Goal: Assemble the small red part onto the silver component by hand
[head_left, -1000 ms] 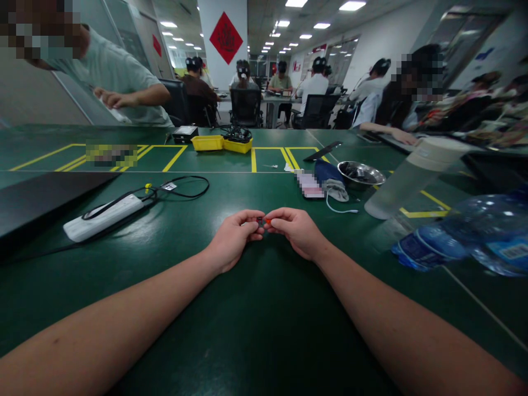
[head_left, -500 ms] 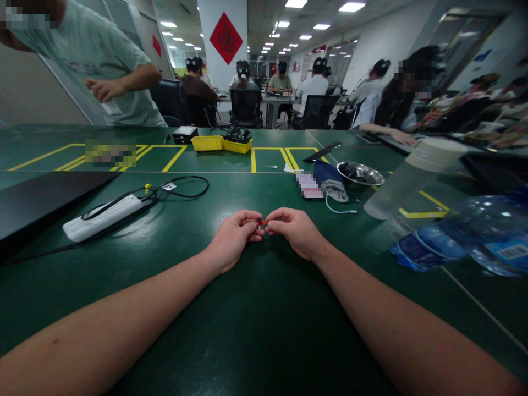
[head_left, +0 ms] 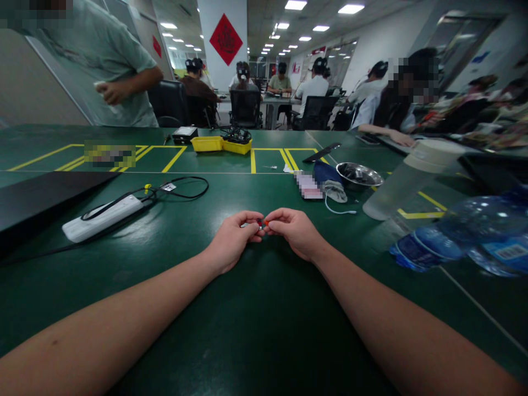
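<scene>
Little has shifted since a second ago: my left hand (head_left: 233,236) and right hand (head_left: 295,231) stay pinched together on a small red-and-dark part (head_left: 261,223), low over the bench (head_left: 256,330). Work appears mid-way; fingers closed, part too tiny to judge.

I look across a long green table (head_left: 264,330) marked with yellow lines. Beyond it stands a white pillar (head_left: 225,55) bearing a red diamond sign (head_left: 225,38). Black office chairs (head_left: 246,107) face farther desks. Rows of ceiling lights (head_left: 295,5) recede overhead.
</scene>
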A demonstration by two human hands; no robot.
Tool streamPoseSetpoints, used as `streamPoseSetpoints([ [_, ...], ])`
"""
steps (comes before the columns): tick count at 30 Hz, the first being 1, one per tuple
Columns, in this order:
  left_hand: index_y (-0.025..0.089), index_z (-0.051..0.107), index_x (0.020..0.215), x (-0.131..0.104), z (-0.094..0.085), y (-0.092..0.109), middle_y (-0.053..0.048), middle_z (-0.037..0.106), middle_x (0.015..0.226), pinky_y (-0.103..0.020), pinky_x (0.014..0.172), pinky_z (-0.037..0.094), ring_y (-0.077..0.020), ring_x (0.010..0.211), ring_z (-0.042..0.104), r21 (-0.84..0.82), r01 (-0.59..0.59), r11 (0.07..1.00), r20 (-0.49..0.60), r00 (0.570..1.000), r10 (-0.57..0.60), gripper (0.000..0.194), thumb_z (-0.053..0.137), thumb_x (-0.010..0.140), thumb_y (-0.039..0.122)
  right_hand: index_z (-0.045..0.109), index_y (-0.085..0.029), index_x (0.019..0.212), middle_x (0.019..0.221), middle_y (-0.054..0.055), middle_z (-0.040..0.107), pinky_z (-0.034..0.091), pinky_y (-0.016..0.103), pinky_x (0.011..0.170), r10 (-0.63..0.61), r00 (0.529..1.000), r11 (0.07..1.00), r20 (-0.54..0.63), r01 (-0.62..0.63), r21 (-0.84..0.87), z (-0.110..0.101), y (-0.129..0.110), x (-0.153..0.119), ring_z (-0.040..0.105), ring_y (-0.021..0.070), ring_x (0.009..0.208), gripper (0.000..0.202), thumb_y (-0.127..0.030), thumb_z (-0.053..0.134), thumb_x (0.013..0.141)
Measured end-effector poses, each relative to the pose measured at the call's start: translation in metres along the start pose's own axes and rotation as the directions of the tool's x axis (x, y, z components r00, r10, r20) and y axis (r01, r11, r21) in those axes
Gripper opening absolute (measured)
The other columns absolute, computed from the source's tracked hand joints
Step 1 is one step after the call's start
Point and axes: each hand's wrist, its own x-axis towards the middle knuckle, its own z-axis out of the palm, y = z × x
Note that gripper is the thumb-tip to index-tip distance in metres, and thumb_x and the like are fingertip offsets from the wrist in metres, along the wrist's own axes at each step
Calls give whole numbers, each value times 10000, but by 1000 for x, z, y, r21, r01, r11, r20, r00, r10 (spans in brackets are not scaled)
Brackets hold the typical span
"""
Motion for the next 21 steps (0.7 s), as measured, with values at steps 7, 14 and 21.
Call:
streamPoseSetpoints([
  [7,138,650,992,-1,0,2,-68,672,841,-212,627,512,-118,718,638,14,3,1000,0,1000,-3,239,633,754,121,674,-149,836,764,38,694,514,311,705,0,1000,1000,4,0,5,0,0,0,652,152,703,162,-209,718,692],
  [14,137,640,982,-2,0,1,-65,672,843,-217,646,502,-115,715,635,49,-48,998,52,998,45,219,638,763,136,673,-153,865,767,33,696,521,312,690,9,1000,1000,14,-9,8,0,0,-1,656,153,689,198,-222,732,689],
  [21,123,631,1004,1,-1,-1,-74,672,835,-226,678,522,-113,717,638,-39,2,999,10,1000,-2,223,629,782,137,691,-151,838,766,47,696,519,347,746,19,1000,999,2,-20,36,-1,-1,-1,659,163,710,181,-249,733,693],
])
